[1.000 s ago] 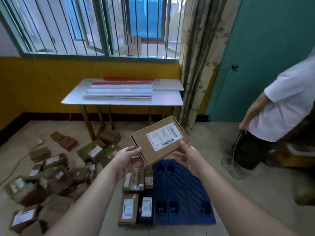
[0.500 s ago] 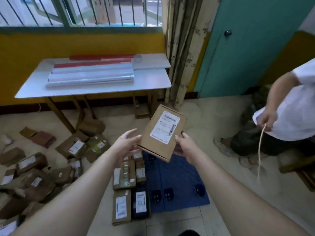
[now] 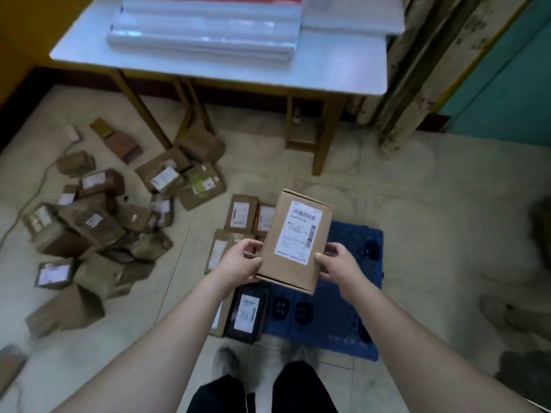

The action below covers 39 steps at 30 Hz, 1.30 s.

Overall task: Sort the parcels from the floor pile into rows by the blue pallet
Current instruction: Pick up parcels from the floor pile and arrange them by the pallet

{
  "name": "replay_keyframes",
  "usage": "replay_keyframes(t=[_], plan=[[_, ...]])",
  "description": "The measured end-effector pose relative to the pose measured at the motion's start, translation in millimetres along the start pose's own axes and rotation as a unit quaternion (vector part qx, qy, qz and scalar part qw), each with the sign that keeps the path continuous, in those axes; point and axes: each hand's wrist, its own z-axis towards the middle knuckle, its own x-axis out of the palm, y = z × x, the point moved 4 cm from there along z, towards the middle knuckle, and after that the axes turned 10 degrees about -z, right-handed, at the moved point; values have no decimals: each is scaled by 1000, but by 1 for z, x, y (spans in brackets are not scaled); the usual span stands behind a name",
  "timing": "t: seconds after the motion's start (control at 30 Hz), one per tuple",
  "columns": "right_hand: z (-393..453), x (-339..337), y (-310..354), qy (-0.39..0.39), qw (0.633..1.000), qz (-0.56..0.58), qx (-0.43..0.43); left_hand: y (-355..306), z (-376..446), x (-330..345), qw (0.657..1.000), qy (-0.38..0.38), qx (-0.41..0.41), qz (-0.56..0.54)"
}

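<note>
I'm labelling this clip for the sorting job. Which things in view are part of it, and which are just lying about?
Part of the job:
held parcel, gripped by left hand and right hand
floor pile
sorted rows
blue pallet

Just lying about:
table
wrapped sheets on it
curtain
teal door

A pale tiled floor [image 3: 417,204] runs beneath a white tabletop [image 3: 328,64] on wooden legs [image 3: 323,138], backed by a yellow wall [image 3: 26,28], with a stained curtain [image 3: 429,64] beside a teal door [image 3: 507,93].
</note>
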Motion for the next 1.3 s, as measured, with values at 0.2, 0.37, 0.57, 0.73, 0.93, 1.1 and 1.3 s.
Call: replay_keyframes(t=[0.2,0.37,0.57,0.73,0.93,1.1,1.3], plan=[[70,35,-88,29,995,-74,65,102,63,7,997,-29,-67,17],[131,66,-202,-10,985,-130,117,205,126,14,986,2,-99,132],[204,113,-334,-64,969,-200,130,331,206,13,909,-42,-13,414],[270,161,-418,-81,966,-223,104,402,269,19,823,-50,97,558],[313,202,-458,-52,967,-244,52,435,302,16,791,-58,194,577],[338,215,-468,-35,957,-269,103,446,299,12,792,-43,225,566],[350,217,-477,4,959,-241,150,440,309,1,788,-18,249,563]])
